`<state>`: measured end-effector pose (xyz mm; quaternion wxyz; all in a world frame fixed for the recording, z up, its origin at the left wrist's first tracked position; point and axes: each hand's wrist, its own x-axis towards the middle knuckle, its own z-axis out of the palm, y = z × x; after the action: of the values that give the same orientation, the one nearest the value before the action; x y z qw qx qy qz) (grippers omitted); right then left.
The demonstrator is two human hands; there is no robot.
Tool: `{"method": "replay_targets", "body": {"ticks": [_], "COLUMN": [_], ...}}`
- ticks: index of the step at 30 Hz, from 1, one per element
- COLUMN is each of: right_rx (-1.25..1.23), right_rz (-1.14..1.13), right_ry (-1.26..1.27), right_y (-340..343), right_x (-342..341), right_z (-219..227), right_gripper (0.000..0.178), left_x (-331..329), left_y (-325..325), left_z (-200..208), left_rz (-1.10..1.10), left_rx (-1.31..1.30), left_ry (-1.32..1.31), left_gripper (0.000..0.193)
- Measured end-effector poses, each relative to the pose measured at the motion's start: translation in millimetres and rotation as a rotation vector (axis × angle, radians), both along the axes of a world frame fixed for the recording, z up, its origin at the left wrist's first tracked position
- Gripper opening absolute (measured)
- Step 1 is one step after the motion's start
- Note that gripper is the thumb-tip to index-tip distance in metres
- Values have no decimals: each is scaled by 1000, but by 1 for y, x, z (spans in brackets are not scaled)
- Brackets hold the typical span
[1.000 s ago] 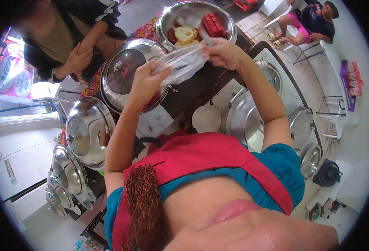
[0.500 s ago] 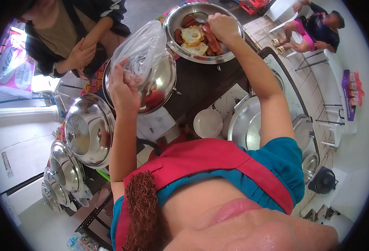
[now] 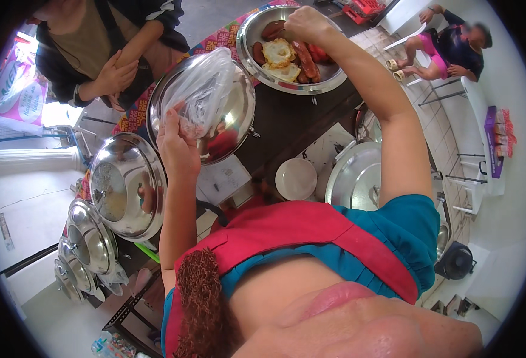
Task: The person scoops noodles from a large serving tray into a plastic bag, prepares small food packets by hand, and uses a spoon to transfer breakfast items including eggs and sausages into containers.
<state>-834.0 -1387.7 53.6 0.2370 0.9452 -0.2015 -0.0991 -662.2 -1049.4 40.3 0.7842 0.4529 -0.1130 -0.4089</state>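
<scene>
My left hand point(image 3: 178, 146) pinches a clear plastic bag point(image 3: 209, 83), which hangs over the domed steel lid point(image 3: 239, 110) of a chafing dish. At the far side, my right hand point(image 3: 309, 25) is closed above a round steel pan point(image 3: 328, 83). It grips a metal spoon whose head showed beside the fist a moment earlier and is now hidden. In that pan lie fried eggs point(image 3: 279, 52), browned sausages point(image 3: 306, 62) and redder pieces point(image 3: 318, 53) on the right.
More lidded chafing dishes point(image 3: 126, 185) line the left. A white bowl point(image 3: 296, 179) and a large steel lid point(image 3: 352, 185) sit close to my body. Across the table stands a person with crossed hands point(image 3: 111, 77); another person point(image 3: 448, 48) sits at far right.
My right hand has shifted left over the pan, and the spoon's head no longer shows. The left hand with the bag has dropped slightly.
</scene>
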Motion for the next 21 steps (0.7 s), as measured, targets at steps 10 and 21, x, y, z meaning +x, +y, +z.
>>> {"method": "replay_targets", "body": {"ticks": [10, 21], "right_rx": [68, 76], "right_rz": [68, -261], "right_ry": [-16, -31], "right_y": [2, 66], "right_x": [9, -5], "right_z": [20, 31], "right_gripper": [29, 15], "left_x": [-2, 11], "left_y": [-3, 3], "left_z": [-4, -15], "left_rz": [-50, -58], "left_rx": [27, 44], "left_ry": [-21, -23], "left_gripper": [30, 30]}}
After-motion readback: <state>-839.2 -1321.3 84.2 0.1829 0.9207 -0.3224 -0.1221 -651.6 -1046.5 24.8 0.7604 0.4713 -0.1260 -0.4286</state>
